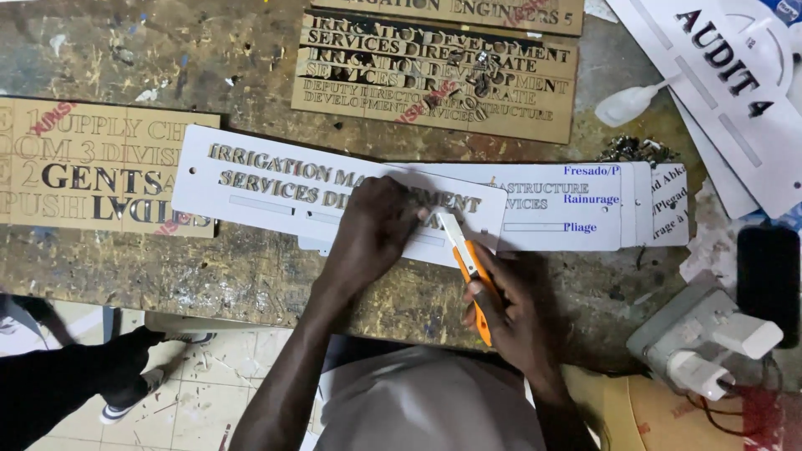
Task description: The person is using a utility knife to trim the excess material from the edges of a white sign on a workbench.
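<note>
My left hand (373,230) presses flat on a white sign plate (251,179) bearing raised gold letters, which lies on the worn wooden workbench (242,276). My right hand (510,309) grips an orange utility knife (469,271); its white blade end points up-left and touches the plate just beside my left fingertips. Part of the lettering is hidden under my left hand.
A second white plate with blue print (585,205) lies overlapped to the right. Gold-brown cut letter sheets (92,167) (434,71) sit left and behind. A white sign (727,75), glue bottle (631,102), black phone (767,284) and power strip with plugs (702,338) crowd the right. Another person's dark leg (67,380) stands at lower left.
</note>
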